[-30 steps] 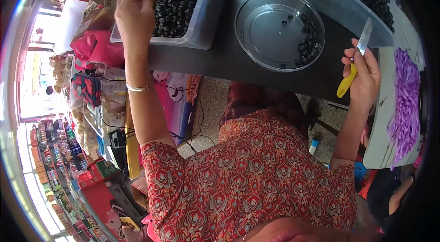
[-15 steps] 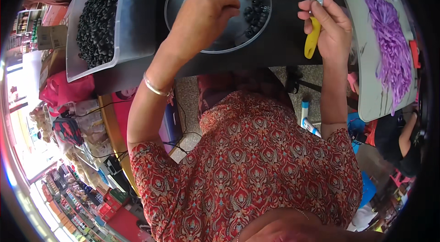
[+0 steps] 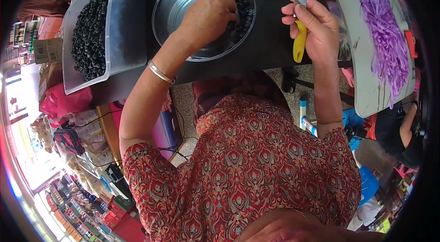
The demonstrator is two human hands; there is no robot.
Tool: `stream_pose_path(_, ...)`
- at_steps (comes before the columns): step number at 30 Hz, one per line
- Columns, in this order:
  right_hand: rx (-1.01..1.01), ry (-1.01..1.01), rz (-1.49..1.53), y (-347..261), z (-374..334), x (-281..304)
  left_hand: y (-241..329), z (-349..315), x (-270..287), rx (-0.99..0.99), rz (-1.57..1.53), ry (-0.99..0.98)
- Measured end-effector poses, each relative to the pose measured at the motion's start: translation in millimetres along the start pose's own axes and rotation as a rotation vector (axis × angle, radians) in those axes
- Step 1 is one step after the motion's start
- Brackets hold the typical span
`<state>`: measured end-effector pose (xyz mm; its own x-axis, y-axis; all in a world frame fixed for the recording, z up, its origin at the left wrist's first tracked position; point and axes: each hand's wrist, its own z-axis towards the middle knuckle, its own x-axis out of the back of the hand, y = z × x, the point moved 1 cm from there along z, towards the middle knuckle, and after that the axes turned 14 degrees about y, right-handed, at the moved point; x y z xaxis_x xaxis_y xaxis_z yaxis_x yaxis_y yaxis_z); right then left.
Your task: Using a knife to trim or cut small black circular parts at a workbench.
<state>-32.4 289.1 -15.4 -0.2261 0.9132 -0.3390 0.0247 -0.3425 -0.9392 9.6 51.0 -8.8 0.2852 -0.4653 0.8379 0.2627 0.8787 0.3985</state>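
My left hand [image 3: 208, 17] rests inside a round clear plastic plate [image 3: 174, 6] on a dark table, its fingers curled down among a small pile of black round fruits [image 3: 242, 6] at the plate's right side. Whether it grips any of them is hidden by the fingers. My right hand [image 3: 316, 29] is just right of the plate, closed on a knife [image 3: 299, 22] with a yellow handle, blade pointing away from me. A silver bangle [image 3: 160, 72] circles my left wrist.
A clear rectangular tub [image 3: 121, 22] full of the same black fruits [image 3: 89, 36] stands left of the plate. To the right, a pale table [image 3: 362, 86] carries a heap of purple strips [image 3: 387, 36]. Another person [image 3: 403, 127] sits at the right. Shop shelves fill the lower left.
My left hand left the tub at the left and moved right into the clear plate, settling on the fruits there. My right hand keeps the knife beside the plate.
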Motion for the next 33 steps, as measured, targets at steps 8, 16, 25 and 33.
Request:
stream_pose_path(8, 0.039, -0.045, -0.02, -3.9, -8.4, -13.9, 18.0, -27.6, 43.4, 0.412, -0.762, 0.102)
stream_pose_path(16, 0.349, -0.284, -0.101, -10.9, -23.1, -62.3, 49.4, -58.3, 48.4, 0.55, -1.296, 0.273)
stream_pose_path(25, 0.313, -0.329, -0.089, -10.9, -33.1, -77.8, 55.4, -73.5, 43.0, 0.534, -1.399, 0.381)
stream_pose_path(33, 0.432, -0.304, -0.105, -9.6, -36.9, -88.1, 53.2, -79.6, 39.2, 0.473, -1.362, 0.467)
